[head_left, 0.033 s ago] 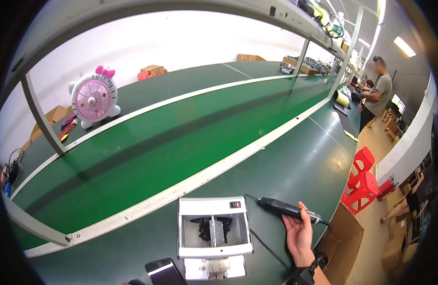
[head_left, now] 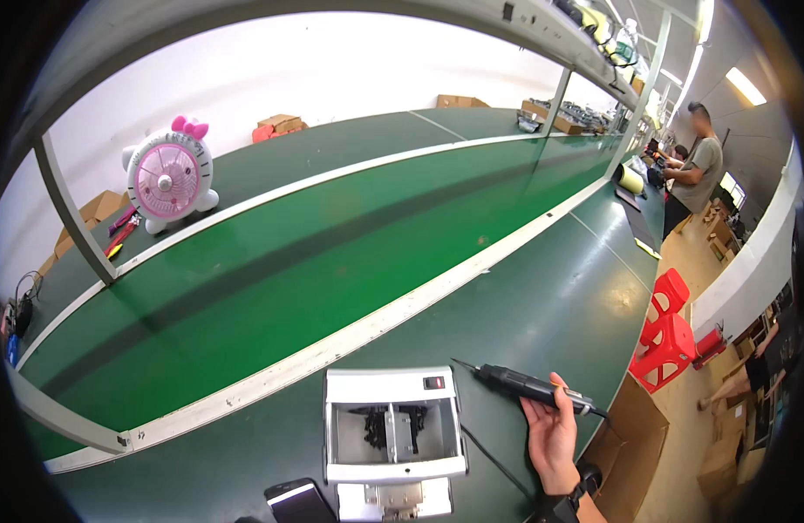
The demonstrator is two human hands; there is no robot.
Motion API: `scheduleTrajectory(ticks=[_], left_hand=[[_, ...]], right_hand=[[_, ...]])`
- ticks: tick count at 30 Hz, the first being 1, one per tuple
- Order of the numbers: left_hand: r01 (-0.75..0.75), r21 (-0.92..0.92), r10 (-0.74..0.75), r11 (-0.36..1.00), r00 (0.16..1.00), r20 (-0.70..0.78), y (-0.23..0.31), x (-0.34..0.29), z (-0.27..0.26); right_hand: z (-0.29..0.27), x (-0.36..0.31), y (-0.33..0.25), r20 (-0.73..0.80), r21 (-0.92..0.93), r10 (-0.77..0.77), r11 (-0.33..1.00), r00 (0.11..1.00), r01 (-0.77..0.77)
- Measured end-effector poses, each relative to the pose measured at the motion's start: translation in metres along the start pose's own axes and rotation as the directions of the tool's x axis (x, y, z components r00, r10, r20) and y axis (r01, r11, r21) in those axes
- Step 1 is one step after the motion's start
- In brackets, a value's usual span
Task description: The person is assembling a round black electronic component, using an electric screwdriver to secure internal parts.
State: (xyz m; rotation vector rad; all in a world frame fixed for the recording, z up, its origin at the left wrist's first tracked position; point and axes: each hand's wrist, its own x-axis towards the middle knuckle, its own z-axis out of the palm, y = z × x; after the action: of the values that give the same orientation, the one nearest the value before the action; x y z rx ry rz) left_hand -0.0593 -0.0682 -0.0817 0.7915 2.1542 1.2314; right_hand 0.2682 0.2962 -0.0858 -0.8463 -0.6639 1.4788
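Observation:
My right hand (head_left: 552,440) is closed around the rear part of a black electric screwdriver (head_left: 526,384). The tool's thin bit points up and to the left, over the green worktop. Just left of it stands a white and grey screw feeder (head_left: 395,472) with a red rocker switch (head_left: 433,383). In its open top, small black screws (head_left: 376,430) lie to both sides of an upright metal piece. My left hand does not show. A phone (head_left: 299,503) with a dark screen lies beside the feeder, near the lower edge.
A green conveyor belt (head_left: 332,253) with white rails runs beyond the worktop. A pink and white fan (head_left: 166,180) stands on the far shelf. Red stools (head_left: 665,349) and a cardboard box (head_left: 633,427) are at the right. A person (head_left: 698,166) stands farther along the bench.

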Motion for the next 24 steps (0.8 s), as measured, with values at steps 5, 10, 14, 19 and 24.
scheduleTrajectory(ticks=[5, 10, 14, 19, 24], left_hand=[[-0.128, -0.048, 0.128, 0.991, 0.992, -0.004, 0.01, 0.006, 0.002], [-0.218, -0.093, 0.218, 0.971, 0.976, -0.016, 0.028, 0.022, 0.005], [-0.224, -0.1, 0.224, 0.969, 0.974, -0.014, 0.026, 0.02, 0.003], [-0.213, -0.136, 0.217, 0.968, 0.976, 0.016, 0.027, 0.021, -0.003], [-0.281, -0.219, 0.299, 0.934, 0.953, 0.049, 0.012, 0.014, -0.007]], right_hand=[[0.004, 0.002, 0.001, -0.047, -0.119, -0.035, 0.992, 0.998, 0.029], [0.004, 0.005, 0.007, -0.075, -0.209, -0.057, 0.977, 0.996, 0.04], [0.005, 0.005, 0.009, -0.056, -0.219, -0.089, 0.973, 0.994, 0.074], [0.001, 0.004, 0.008, -0.095, -0.234, -0.11, 0.969, 0.989, 0.085], [0.007, 0.005, 0.012, -0.106, -0.136, -0.121, 0.985, 0.987, 0.106]])
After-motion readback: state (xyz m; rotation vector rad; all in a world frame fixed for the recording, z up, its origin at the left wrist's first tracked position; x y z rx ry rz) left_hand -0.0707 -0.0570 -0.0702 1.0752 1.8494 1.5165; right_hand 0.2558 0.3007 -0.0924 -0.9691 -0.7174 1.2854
